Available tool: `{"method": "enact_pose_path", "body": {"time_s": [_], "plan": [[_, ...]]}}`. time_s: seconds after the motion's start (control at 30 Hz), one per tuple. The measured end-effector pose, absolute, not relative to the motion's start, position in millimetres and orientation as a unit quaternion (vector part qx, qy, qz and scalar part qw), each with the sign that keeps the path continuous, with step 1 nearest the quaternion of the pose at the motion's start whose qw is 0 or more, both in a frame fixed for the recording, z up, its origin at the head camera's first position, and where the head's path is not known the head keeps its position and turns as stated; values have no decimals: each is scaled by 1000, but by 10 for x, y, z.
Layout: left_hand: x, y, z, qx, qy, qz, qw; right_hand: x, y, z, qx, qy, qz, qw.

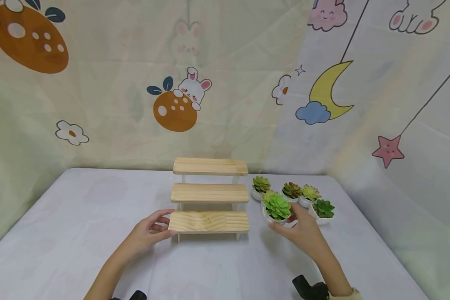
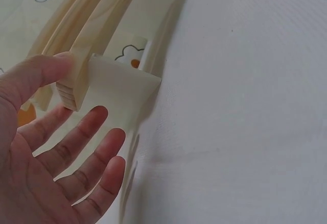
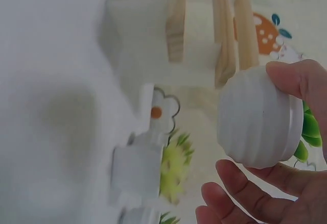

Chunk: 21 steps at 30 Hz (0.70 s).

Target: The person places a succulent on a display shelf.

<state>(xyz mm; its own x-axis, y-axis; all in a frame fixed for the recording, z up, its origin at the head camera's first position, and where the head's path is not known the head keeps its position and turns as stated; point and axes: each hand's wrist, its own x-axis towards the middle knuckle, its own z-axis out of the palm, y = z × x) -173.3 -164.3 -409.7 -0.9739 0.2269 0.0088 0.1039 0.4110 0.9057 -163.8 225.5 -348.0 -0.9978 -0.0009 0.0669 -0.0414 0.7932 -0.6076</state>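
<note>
A three-tier wooden display stand (image 1: 209, 221) with white supports stands on the table. My left hand (image 1: 153, 230) is at the left end of its lowest tier. In the left wrist view the thumb (image 2: 48, 71) lies on the board's edge and the index fingertip touches its end; the other fingers are spread loosely. My right hand (image 1: 303, 231) grips a potted succulent (image 1: 277, 207) with bright green leaves, raised off the table to the right of the stand. Its white ribbed pot (image 3: 260, 119) sits between thumb and fingers in the right wrist view.
Several more potted succulents stand behind and beside my right hand, among them an olive-green one (image 1: 261, 184), a reddish-brown one (image 1: 291, 190), a yellow-green one (image 1: 310, 192) and a dark green one (image 1: 323, 208). A patterned cloth (image 1: 225, 104) hangs behind the white-covered table (image 1: 210, 271).
</note>
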Motion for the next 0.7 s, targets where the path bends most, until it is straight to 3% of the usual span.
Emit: {"method": "enact_pose_path", "body": {"time_s": [0.7], "plan": [[-1713, -1581, -4124, 99, 806, 580, 65, -1574, 1581, -3478, 82, -928, 360, 41]]}}
